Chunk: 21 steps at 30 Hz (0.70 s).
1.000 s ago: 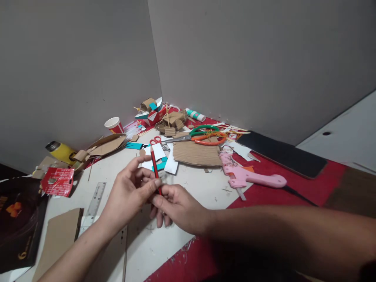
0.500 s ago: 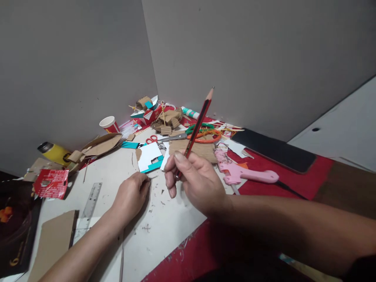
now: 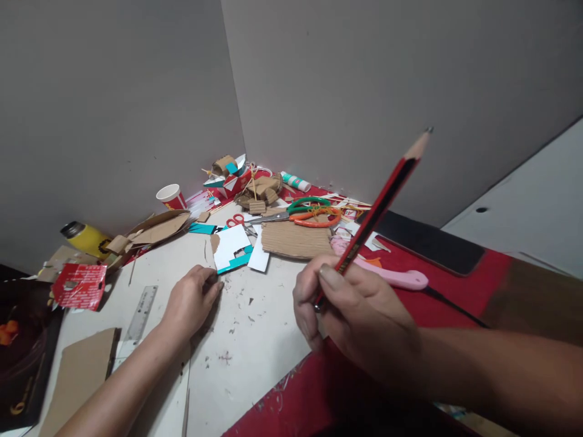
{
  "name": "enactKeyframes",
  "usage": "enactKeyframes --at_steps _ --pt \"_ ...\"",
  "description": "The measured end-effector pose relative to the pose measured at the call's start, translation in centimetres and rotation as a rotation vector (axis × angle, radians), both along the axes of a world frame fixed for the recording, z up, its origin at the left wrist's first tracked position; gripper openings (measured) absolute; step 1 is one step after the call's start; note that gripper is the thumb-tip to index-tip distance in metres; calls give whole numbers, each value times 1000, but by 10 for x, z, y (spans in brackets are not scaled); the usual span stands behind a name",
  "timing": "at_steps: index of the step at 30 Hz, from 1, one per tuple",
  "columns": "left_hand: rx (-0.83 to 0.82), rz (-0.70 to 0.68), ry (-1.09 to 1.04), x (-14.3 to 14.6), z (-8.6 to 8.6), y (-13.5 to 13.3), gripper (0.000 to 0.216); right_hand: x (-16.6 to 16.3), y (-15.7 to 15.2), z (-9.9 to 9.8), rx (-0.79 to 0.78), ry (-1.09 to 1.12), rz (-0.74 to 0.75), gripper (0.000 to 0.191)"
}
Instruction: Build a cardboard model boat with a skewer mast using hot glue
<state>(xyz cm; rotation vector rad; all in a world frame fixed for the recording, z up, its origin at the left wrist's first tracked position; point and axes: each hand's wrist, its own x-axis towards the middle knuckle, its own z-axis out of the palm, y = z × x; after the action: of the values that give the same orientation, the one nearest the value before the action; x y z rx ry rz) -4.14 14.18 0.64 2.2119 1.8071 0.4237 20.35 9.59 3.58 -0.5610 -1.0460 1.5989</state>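
My right hand (image 3: 350, 303) is closed around a red and black pencil (image 3: 373, 218), raised above the table with its sharpened tip pointing up and right. My left hand (image 3: 191, 297) rests on the pale board (image 3: 255, 328), its fingers loosely bent and the thumb a little apart. Just beyond the left fingertips lies a white and teal card piece (image 3: 232, 249) with a cut-out. Behind my right hand, a pink glue gun (image 3: 401, 278) is partly hidden.
Scissors with green and orange handles (image 3: 314, 212) lie by corrugated cardboard (image 3: 296, 238). At left are a clear ruler (image 3: 141, 312), brown cardboard (image 3: 82, 376), a yellow bottle (image 3: 86, 238) and a paper cup (image 3: 170, 195). A black phone-like slab (image 3: 423, 241) sits at right.
My right hand has moved right and closer with the pencil, which tilts further right. My left hand has shifted slightly left, its thumb and fingers a bit more apart.
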Motion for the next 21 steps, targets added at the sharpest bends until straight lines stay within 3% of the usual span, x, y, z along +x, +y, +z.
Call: enactKeyframes --at_steps 5,10,17,21 --pt "-19 71 -56 4 -8 7 18 1 0 -12 127 -53 -32 31" --pt "-113 106 -144 4 -5 8 20 12 -3 -8 349 -166 -111 32" --pt "-201 160 -172 -14 22 2 24 20 -4 -3 327 -152 -45 28" --pt "-209 148 -132 -14 22 1 20 22 -4 -2 325 -168 -4 29"
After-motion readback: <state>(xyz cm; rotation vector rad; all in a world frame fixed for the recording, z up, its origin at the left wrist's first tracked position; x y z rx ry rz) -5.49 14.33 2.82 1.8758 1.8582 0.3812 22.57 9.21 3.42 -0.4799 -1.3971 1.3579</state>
